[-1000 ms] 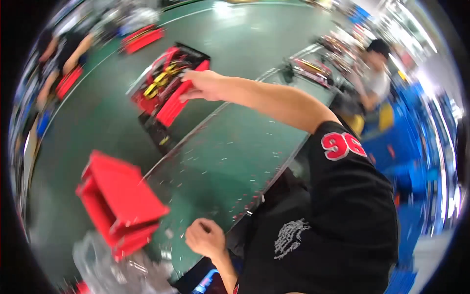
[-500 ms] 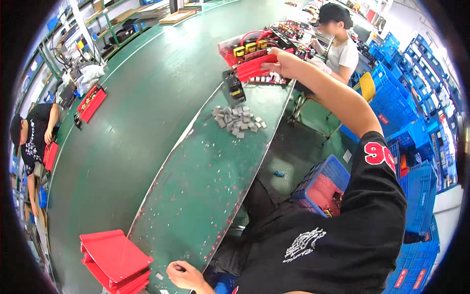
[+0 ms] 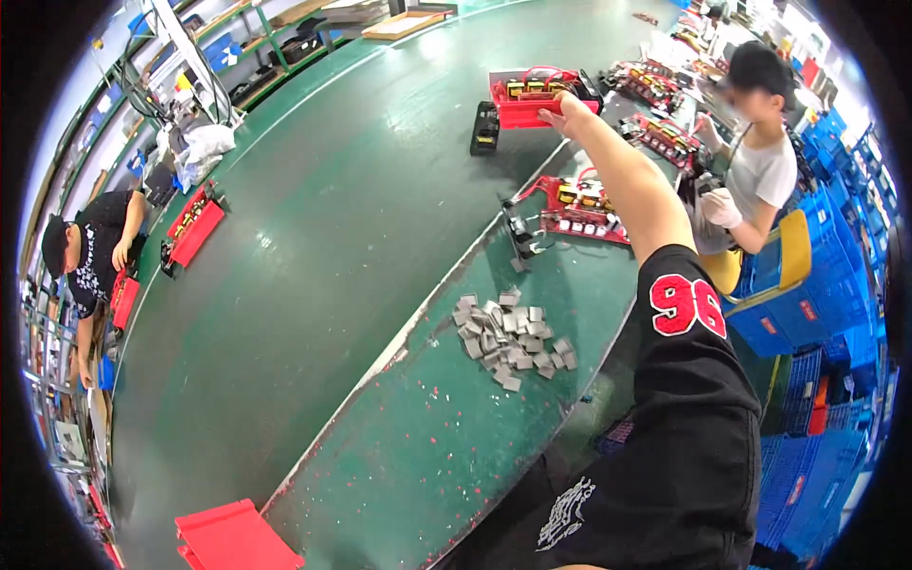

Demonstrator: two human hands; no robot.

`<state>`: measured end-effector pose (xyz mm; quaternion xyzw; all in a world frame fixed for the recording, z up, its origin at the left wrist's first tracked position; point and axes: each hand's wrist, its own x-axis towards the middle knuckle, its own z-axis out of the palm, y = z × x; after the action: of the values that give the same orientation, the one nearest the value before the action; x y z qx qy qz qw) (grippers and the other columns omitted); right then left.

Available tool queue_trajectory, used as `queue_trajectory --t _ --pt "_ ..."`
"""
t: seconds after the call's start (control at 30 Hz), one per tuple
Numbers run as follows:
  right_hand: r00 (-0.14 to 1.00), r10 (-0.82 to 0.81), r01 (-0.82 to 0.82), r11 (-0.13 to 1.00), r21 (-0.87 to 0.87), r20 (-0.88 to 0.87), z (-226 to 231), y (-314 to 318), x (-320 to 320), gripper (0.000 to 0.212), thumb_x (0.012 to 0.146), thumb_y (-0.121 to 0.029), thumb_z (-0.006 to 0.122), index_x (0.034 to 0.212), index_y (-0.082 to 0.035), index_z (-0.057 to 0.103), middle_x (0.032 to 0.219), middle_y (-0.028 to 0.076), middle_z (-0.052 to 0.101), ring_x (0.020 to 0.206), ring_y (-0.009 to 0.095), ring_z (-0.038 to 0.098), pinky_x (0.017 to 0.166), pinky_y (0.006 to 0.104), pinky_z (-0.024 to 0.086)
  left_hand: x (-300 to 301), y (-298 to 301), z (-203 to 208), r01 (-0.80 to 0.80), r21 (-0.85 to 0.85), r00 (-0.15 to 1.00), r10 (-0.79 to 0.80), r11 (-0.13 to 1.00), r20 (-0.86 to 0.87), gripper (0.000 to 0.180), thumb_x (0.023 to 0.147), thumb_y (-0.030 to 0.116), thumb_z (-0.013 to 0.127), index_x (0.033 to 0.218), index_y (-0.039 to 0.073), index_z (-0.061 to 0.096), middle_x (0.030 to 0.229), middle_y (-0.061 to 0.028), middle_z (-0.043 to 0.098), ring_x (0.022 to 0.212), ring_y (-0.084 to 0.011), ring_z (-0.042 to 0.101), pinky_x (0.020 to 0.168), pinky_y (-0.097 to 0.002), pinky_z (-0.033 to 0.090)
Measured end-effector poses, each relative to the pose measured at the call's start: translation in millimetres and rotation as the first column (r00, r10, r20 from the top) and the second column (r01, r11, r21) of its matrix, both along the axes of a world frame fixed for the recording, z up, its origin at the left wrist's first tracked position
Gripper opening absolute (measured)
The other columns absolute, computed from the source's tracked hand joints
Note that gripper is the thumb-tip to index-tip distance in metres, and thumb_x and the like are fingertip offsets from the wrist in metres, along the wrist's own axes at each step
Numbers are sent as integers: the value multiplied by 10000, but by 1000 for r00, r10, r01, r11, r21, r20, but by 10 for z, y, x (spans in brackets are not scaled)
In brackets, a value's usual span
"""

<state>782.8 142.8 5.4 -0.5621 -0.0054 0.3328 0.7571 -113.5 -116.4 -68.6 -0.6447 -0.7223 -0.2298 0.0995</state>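
Observation:
My right arm reaches far forward, and my right hand (image 3: 570, 116) grips the near wall of a red open housing (image 3: 521, 117) packed with yellow-wrapped coils and red wires. A black corded block (image 3: 484, 128) is beside its left end. I cannot tell whether the housing rests on the green surface or is held just above it. Nearer lies a second red unit (image 3: 587, 228) with yellow coils, white parts and a black connector at its left. Closer still is a loose pile of small grey blocks (image 3: 503, 337) on the green table (image 3: 408, 446). My left hand is out of view.
Red panels (image 3: 233, 540) are stacked at the lower left. A co-worker in white gloves (image 3: 760, 171) sits at the right among more red units (image 3: 660, 142). Another person (image 3: 100, 237) bends over red housings at the far left. Blue crates (image 3: 807, 294) line the right.
My right hand has carried the red housing forward and away from the second unit, which now shows more fully. My left hand has left view. The view has shifted.

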Motion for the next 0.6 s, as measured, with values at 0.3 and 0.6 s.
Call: queue_trajectory --t 0.3,0.6 --pt "991 90 -66 971 -232 95 -510 120 395 383 837 -228 564 1148 -13 505 920 153 663 778 273 705 601 277 625 -128 -21 -9 -127 -260 989 103 957 -103 289 846 298 616 706 48 573 663 -154 560 589 -359 539 548 -458 425" --pt "942 0 161 877 -454 335 -265 -79 844 218 886 -238 614 956 -32 615 828 77 653 693 232 656 627 394 599 -139 64 -125 24 10 976 -21 1000 -216 327 844 322 605 684 42 551 626 -157 541 542 -341 519 514 -455 405"
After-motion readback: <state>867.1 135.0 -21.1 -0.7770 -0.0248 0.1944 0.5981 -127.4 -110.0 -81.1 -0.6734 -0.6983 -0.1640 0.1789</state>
